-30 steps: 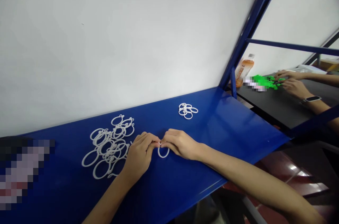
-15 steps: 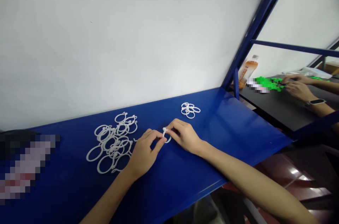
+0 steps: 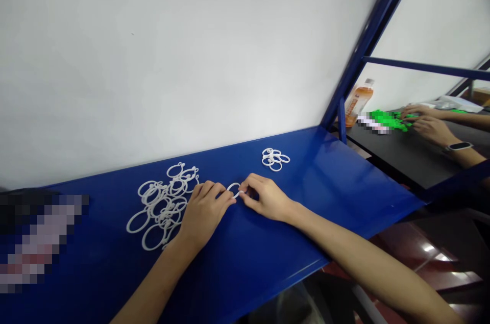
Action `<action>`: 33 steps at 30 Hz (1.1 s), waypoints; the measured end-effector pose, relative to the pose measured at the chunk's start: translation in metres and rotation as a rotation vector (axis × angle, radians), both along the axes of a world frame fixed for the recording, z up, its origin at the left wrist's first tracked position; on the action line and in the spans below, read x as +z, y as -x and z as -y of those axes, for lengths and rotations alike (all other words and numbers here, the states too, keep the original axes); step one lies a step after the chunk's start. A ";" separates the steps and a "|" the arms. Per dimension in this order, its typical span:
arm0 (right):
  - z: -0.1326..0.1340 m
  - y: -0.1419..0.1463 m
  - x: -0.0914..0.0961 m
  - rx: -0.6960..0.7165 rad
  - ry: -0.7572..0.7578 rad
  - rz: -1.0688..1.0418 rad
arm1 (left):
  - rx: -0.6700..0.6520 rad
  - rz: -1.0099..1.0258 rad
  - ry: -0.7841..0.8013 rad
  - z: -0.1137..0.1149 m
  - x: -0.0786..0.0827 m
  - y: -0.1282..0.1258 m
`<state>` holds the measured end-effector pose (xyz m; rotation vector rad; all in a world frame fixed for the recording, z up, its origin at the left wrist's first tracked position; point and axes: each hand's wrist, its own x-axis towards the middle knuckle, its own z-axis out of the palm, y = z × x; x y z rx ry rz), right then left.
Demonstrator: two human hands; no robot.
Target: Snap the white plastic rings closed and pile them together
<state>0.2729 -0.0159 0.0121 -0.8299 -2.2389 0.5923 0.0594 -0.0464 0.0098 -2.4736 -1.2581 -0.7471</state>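
Between my hands, just above the blue table, is a white plastic ring. My left hand pinches its left side between thumb and fingers. On its right side, my right hand grips it with thumb and forefinger. The fingertips hide parts of the ring at both sides. Left of my left hand lies a loose pile of similar white rings with small eyelets, partly covered by that hand. A smaller cluster of white rings rests beyond my right hand.
The blue table meets a pale wall at the back. A blue metal frame rises at the right. Beyond it, a co-worker's hands handle green pieces on a black table, near a bottle.
The ring has turned from upright to a flatter tilt between my hands. My left hand has rolled over, its fingers now further over the ring. The right hand has barely moved.
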 end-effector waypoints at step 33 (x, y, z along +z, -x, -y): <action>-0.044 -0.041 0.002 -0.728 -0.261 0.292 | 0.500 -0.064 0.061 -0.013 -0.004 0.031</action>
